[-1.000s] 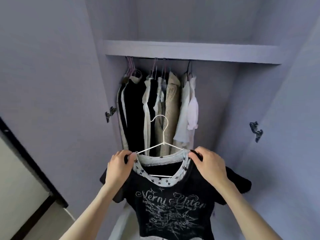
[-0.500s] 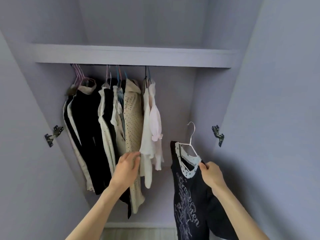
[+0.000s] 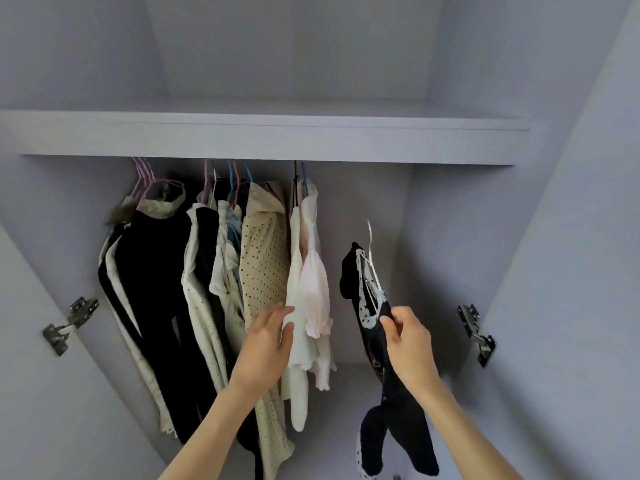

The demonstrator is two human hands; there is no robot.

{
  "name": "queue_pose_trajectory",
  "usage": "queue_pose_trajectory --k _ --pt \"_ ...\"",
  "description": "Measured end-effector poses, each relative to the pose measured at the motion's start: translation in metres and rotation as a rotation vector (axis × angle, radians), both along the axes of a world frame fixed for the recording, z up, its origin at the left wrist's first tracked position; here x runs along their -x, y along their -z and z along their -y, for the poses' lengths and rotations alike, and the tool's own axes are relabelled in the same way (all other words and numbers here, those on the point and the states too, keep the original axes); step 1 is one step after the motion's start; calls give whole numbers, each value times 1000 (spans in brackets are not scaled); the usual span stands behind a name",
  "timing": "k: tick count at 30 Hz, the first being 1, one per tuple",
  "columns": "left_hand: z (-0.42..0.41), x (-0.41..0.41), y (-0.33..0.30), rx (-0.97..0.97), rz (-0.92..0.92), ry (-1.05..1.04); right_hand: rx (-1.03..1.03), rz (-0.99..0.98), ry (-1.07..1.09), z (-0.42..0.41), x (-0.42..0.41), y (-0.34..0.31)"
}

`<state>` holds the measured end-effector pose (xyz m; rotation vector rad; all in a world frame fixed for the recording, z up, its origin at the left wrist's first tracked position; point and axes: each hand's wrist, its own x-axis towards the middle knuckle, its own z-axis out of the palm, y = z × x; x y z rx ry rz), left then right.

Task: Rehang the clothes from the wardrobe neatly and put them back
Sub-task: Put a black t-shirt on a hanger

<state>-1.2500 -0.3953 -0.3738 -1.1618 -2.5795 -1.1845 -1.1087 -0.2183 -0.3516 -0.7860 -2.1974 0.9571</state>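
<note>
A black printed T-shirt (image 3: 391, 403) with a white starred collar hangs on a white wire hanger (image 3: 371, 252). My right hand (image 3: 408, 344) grips the shirt's shoulder over the hanger end and holds it up, edge-on, right of the hung clothes. Its hook is below the shelf and free of any rail. My left hand (image 3: 266, 344) has straight fingers pressed against the white and pink garments (image 3: 310, 296) at the right end of the row. Several clothes hang left of that: a beige dotted top (image 3: 265, 271), white pieces and a black coat (image 3: 152, 289).
The wardrobe shelf (image 3: 263, 138) runs across above the hangers and hides the rail. Open doors stand at both sides with metal hinges, the left hinge (image 3: 69, 323) and the right hinge (image 3: 476, 332). A gap of bare back wall lies right of the hung clothes.
The view has closed in on the wardrobe. My right hand raised the black shirt on its hanger higher and turned it edge-on. My left hand slid right, from the beige top to the white garments.
</note>
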Motion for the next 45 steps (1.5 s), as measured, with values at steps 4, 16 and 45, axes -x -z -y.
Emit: queue_pose_trajectory --k 4,16,45 --pt "-37 38 -13 -12 -15 -20 85 -64 51 -18 53 -2" --pt "-109 106 -38 -21 -119 59 36 -220 9 -49 186 -48" --pt "-70 123 -54 -13 57 87 249 39 -310 -50 253 -59"
